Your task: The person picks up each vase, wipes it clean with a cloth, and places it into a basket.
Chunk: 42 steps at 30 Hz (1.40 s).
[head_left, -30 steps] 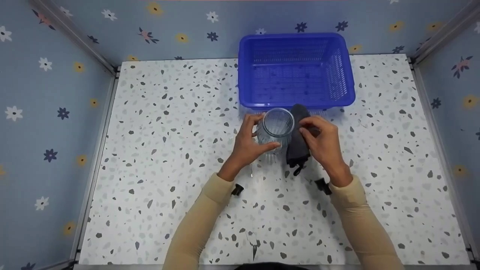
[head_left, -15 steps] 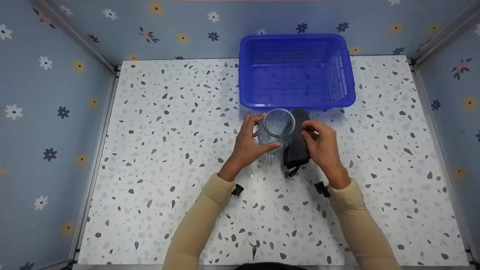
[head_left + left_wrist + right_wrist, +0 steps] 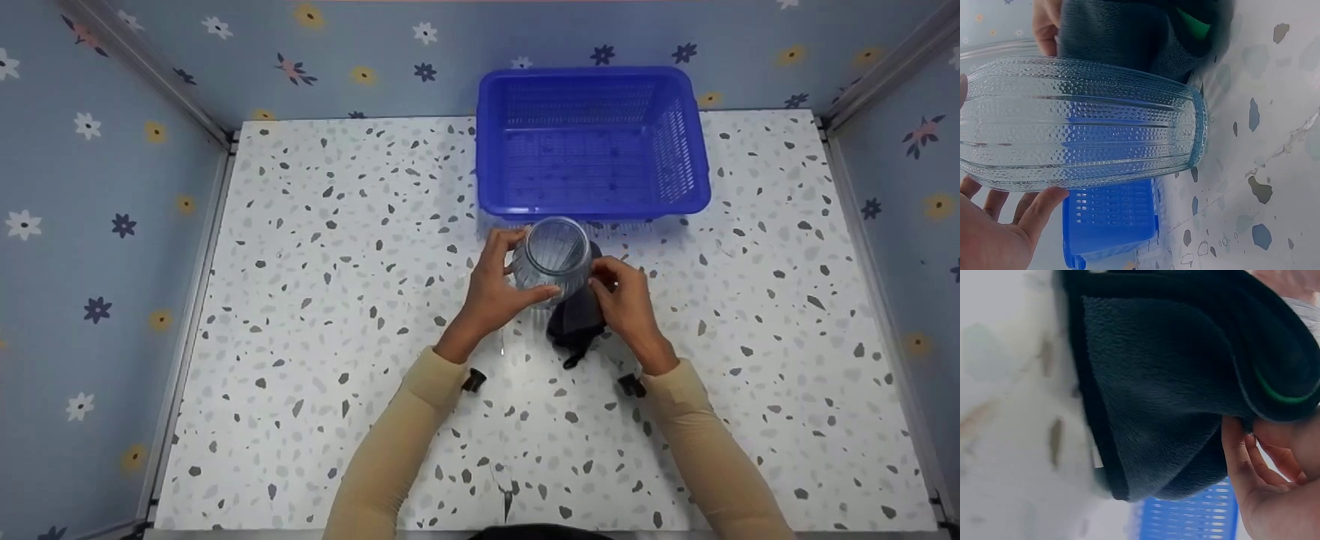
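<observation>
A clear ribbed glass jar (image 3: pixel 551 274) stands upright on the table, its open mouth facing up. My left hand (image 3: pixel 501 285) grips the jar from its left side, thumb in front and fingers behind; the left wrist view shows the jar's (image 3: pixel 1089 124) dotted, ridged wall. On the jar's right, my right hand (image 3: pixel 626 300) pinches a dark grey cloth (image 3: pixel 579 319) with thumb and fingers. In the right wrist view the folded cloth (image 3: pixel 1157 377) has a fuzzy face, a black hem and a green strip. Part of the cloth lies hidden behind the jar.
A blue plastic basket (image 3: pixel 592 214) with slotted walls stands just behind the jar, near the back wall. Blue flowered panels (image 3: pixel 97 262) enclose the speckled white table (image 3: pixel 337 300) on the left, back and right.
My right hand has moved left and nearer to me, drawing the cloth close against the jar and partly behind it. The left hand and the jar have stayed in place.
</observation>
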Tool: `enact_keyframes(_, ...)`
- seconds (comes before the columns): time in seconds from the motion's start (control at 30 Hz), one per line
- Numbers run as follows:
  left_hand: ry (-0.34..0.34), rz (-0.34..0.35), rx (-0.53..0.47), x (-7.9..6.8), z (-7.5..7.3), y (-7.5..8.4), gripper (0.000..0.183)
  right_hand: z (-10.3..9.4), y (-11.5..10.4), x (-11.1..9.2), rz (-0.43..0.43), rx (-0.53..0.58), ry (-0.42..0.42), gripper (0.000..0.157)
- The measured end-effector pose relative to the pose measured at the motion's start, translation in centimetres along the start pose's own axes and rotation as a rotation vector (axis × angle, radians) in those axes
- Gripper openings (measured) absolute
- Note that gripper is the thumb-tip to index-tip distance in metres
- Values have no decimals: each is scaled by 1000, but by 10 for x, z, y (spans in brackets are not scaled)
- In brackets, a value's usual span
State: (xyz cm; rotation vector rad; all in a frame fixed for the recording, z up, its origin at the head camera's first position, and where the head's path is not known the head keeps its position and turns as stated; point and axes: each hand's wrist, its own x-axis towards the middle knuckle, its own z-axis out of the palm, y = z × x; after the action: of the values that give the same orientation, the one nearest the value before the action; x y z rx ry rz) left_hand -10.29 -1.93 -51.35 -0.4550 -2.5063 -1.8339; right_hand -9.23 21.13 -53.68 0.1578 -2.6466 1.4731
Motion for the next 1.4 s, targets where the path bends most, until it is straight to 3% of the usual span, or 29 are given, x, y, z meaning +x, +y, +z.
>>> enact_keyframes(0.43, -11, 8, 5, -1, -2, -1, 84, 10, 8, 9, 87, -134, -113, 12)
enact_keyframes(0.6, -1, 8, 7, -2, -2, -2, 85, 11, 8, 9, 103, -115, -115, 13)
enact_keyframes(0.8, -1, 0, 5, -1, -1, -3, 85, 4, 2, 6, 84, -32, -77, 15)
enact_keyframes(1.1, -3, 11, 5, 0, -1, -1, 84, -18, -24, 6, -2, 61, 40, 14)
enact_keyframes(1.4, -12, 18, 3, -1, -1, -1, 85, -33, -58, 7, -73, 64, 102, 13)
